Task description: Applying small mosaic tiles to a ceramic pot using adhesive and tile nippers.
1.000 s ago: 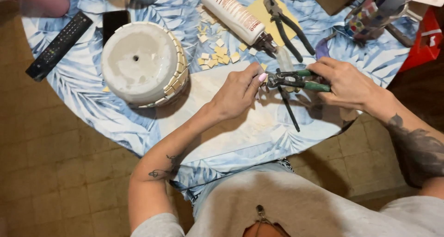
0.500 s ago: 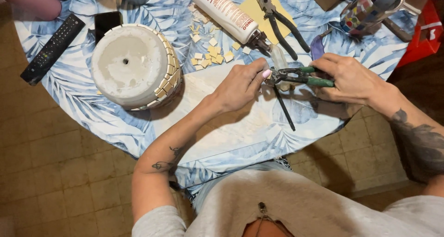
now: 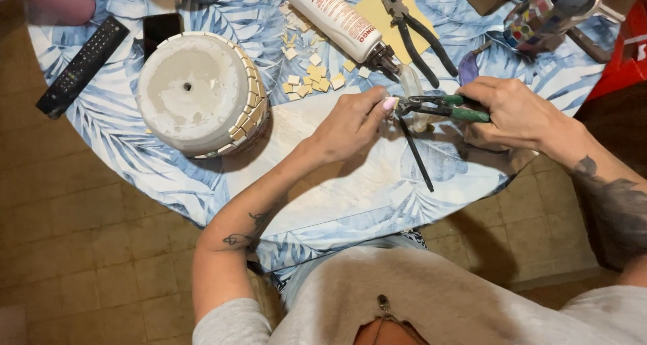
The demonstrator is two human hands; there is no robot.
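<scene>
My right hand [image 3: 515, 112] grips green-handled nippers [image 3: 438, 107]. My left hand [image 3: 350, 122] pinches something small at their tip, beside loose tiles [image 3: 313, 82].

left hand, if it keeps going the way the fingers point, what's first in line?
The left hand points rightwards at the head of the green-handled nippers held by the right hand. Its fingertips already look to be at the jaws, so the nippers come first; depth is hard to judge.
</scene>
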